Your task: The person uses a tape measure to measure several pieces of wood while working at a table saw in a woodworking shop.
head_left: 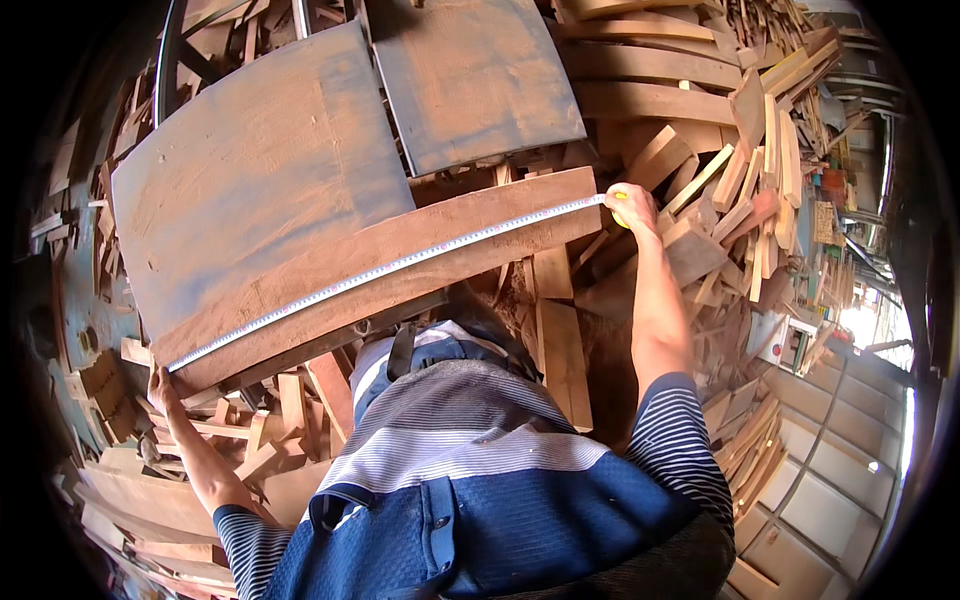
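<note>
A long reddish-brown wooden board (480, 216) lies across the near side of a metal machine table. Along its face a white tape measure blade (400, 263) is stretched nearly from end to end. My left hand (162, 388) is at the board's left end, its fingers closed at the blade's end; their exact grip is partly hidden. Beyond the right end, my right hand (634, 210) is wrapped round the yellow tape measure case (621, 196), mostly covered by the fingers.
Sawdust coats the two metal table plates, the left one (270, 150) and the right one (475, 85), with a dark slot between them. Wood offcuts (750, 200) are heaped at the right. More scraps (285, 420) lie below the board at left, and planks (562, 350) stand near my body.
</note>
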{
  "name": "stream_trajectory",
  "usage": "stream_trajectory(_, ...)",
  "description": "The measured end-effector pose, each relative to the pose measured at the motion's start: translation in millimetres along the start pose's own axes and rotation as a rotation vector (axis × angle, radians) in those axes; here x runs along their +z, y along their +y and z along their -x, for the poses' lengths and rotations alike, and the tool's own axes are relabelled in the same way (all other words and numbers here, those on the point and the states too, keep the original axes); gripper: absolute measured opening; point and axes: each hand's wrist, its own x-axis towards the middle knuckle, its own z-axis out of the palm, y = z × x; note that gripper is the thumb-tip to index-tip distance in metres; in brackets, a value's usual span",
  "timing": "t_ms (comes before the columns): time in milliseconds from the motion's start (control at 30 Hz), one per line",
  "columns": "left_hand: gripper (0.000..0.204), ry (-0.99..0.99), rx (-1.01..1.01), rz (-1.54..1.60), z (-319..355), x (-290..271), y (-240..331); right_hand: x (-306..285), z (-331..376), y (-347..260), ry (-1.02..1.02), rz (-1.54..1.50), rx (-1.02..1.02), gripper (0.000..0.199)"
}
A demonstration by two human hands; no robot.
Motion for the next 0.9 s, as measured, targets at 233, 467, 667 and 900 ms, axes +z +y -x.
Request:
stream_trajectory(233, 0.055, 0.011, -0.124, -0.227, 8, 20, 40, 10, -11, 16, 0.078, 0.008, 0.041, 0.023)
stream_trajectory(467, 0.062, 0.019, -0.133, -0.255, -7, 4, 14, 13, -16, 17, 0.072, -0.005, 0.048, 0.022)
stream_trajectory(667, 0.04, -0.101, -0.112, -0.221, 7, 25, 19, 9, -9, 24, 0.158, -0.143, -0.049, 0.027)
stream_trajectory(900, 0.027, 0.057, 0.092, 0.194, 21, 17, 10, 16, 63, -86, -0.272, -0.243, -0.308, 0.03)
